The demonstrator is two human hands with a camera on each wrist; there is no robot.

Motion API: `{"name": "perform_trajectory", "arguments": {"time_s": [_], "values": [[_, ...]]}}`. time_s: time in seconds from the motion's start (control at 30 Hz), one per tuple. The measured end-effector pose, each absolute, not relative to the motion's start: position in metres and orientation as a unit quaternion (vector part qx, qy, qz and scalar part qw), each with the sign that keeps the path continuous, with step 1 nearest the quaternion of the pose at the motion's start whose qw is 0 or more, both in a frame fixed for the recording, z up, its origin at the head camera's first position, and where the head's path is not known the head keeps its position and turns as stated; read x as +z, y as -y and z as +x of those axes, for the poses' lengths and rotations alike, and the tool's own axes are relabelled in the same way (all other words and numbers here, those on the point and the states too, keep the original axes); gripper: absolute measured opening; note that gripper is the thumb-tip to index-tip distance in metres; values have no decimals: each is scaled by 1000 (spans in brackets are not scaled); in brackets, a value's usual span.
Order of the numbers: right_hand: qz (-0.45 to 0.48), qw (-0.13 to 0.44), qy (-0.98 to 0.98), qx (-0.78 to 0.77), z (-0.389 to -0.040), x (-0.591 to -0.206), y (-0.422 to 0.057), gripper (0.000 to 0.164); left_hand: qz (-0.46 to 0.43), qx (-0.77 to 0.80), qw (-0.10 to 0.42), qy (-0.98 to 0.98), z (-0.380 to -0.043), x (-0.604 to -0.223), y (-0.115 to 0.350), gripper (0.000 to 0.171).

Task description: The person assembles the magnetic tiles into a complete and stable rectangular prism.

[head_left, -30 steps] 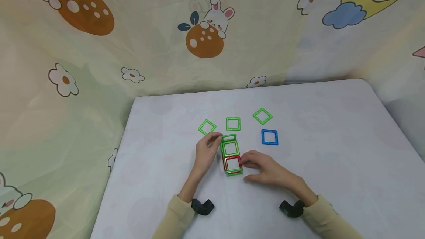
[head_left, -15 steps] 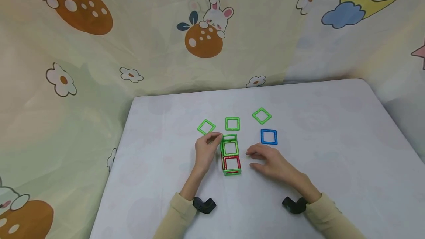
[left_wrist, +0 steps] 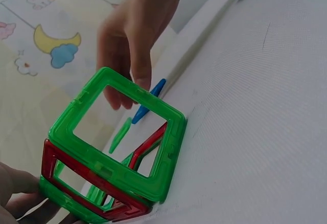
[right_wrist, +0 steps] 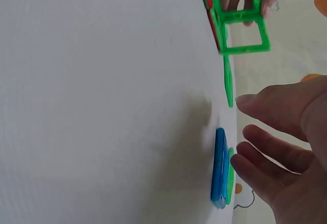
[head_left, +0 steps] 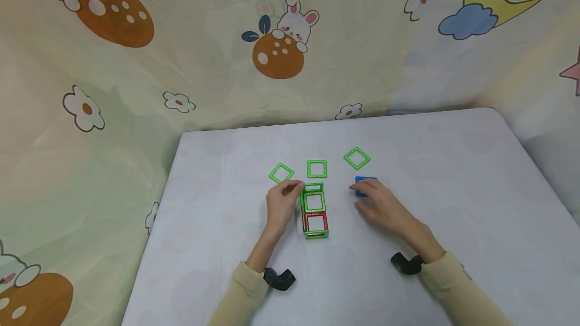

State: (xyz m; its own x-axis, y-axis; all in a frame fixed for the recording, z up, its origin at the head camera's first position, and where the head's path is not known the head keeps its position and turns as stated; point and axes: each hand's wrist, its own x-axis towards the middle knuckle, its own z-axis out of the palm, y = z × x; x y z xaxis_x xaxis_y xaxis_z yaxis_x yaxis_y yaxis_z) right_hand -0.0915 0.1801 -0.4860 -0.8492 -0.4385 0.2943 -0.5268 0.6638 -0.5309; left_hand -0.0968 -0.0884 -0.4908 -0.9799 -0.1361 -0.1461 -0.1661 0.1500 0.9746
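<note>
Over the blue square: The right grip hangs with thumb and fingers apart, holding nothing; from my distant post I cannot tell whether a fingertip touches the square.
Red-and-green structure: Boxlike, its tiles joined, it stands on the worktop to the left of the blue square, its far left corner pinched by the left grip.
Structure's right side: Newly free of fingers; I judge that its tiles hold together without the right grip, and that only the left grip now steadies them while work turns to the loose blue square.
Right grip's path: A second ago I had its fingertips at the red tile; half a second ago, in the gap between; now it partly covers the blue square in my head view.
Near end of the structure: Slightly straighter to my eye than a second ago.
Loose green squares: The left one, middle one and right one lie flat beyond, unmoved, as does the left grip's hold.
</note>
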Motion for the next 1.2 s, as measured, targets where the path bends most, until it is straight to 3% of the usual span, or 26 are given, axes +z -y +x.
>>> {"name": "perform_trajectory", "arguments": {"time_s": [0.2, 0.4, 0.6, 0.9, 1.2], "values": [[250, 66, 929, 263, -102, -485, -187, 49, -93, 643, 7, -760, -99, -491, 88, 22], [206, 18, 953, 223, -110, -487, -190, 58, -82, 649, -1, -757, -102, -491, 89, 22], [194, -8, 958, 209, -113, -488, -190, 57, -84, 646, -12, -759, -104, -492, 88, 22], [220, 31, 958, 184, -113, -490, -189, 50, -89, 642, -22, -761, -106, -494, 89, 20], [228, 69, 950, 201, -108, -487, -185, 55, -81, 639, -23, -765, -109, -497, 90, 17]]}}
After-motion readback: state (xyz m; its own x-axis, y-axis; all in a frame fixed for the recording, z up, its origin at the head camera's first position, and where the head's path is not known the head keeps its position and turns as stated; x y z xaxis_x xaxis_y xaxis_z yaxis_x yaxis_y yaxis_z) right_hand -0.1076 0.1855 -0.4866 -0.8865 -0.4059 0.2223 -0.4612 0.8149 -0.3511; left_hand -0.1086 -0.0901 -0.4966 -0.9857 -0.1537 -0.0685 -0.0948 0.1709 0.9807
